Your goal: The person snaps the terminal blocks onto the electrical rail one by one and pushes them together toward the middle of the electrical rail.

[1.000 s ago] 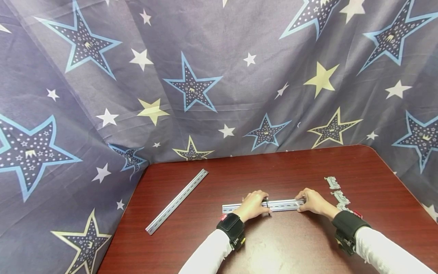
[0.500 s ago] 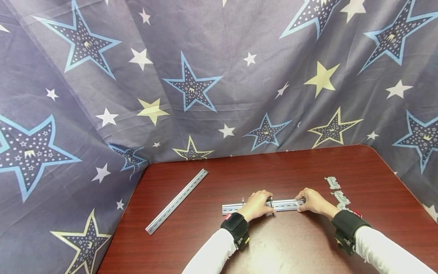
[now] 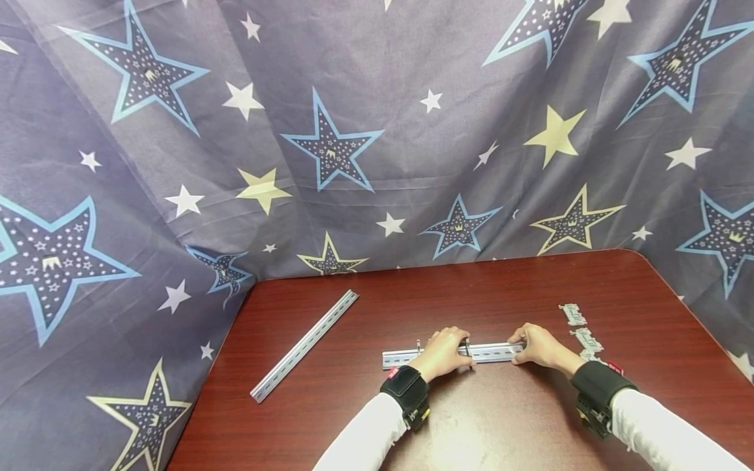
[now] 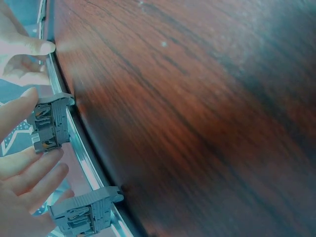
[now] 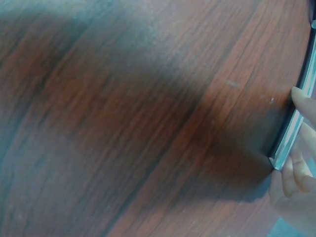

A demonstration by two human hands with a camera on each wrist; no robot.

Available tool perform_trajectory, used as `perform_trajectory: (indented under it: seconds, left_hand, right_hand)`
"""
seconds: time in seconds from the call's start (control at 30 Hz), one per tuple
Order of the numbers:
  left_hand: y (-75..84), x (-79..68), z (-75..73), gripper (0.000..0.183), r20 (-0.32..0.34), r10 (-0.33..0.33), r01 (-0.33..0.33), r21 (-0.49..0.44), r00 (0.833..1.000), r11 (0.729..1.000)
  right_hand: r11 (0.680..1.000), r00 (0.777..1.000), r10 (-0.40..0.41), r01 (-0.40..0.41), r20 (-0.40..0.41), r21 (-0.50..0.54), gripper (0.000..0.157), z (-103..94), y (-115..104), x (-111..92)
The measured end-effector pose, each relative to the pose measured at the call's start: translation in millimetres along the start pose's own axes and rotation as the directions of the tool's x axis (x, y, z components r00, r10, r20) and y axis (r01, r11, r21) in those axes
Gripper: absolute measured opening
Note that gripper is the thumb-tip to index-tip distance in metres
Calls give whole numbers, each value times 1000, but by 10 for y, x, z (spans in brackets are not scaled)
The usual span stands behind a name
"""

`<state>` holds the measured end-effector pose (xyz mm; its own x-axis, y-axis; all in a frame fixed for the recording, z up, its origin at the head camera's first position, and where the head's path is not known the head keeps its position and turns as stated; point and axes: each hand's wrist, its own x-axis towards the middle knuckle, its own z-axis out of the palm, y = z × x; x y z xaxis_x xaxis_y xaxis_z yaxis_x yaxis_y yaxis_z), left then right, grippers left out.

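A slotted metal DIN rail point(image 3: 491, 353) lies across the table in front of me. My left hand point(image 3: 442, 354) pinches a grey terminal block point(image 4: 52, 123) on the rail, thumb on one end and fingers on the other. A second terminal block point(image 4: 86, 212) stands upright on the rail to the left, partly behind the left hand in the head view. My right hand point(image 3: 538, 348) grips the rail's right end, thumb on the near edge and fingers on the far edge. In the right wrist view the rail end point(image 5: 282, 157) shows between thumb and fingers.
Another DIN rail point(image 3: 304, 347) lies slanted on the left of the red-brown table point(image 3: 294, 432). Several loose terminal blocks point(image 3: 586, 339) lie flat in a row beyond the right wrist. A star-patterned cloth point(image 3: 377, 196) hangs behind the table and at its sides.
The left hand and the block it pinches have moved slightly right along the rail, and more of the second block now shows. The right hand and the rail have stayed in place.
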<state>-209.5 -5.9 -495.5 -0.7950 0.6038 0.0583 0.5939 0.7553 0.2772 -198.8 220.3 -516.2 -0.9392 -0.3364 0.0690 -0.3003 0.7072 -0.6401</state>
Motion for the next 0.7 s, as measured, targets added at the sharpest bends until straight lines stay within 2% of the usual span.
perform_trajectory:
  seconds: [0.2,0.33,0.53,0.7]
  left_hand:
    - [-22,-15,-16,56,13,4,-4,3,1000,1000]
    - [-66,-58,-91,61,9,12,-12,10,1000,1000]
    - [-159,-153,-274,51,25,28,-28,16,999,999]
    - [-236,-224,-344,47,60,27,-29,26,998,999]
  right_hand:
    - [1000,1000,-2,2,1,-3,31,-5,-9,3]
    - [1000,1000,-1,1,7,-4,31,-9,-14,4]
    - [1000,1000,1,-1,15,7,31,-12,-12,1]
    - [1000,1000,2,-2,18,7,31,-14,-9,-5]
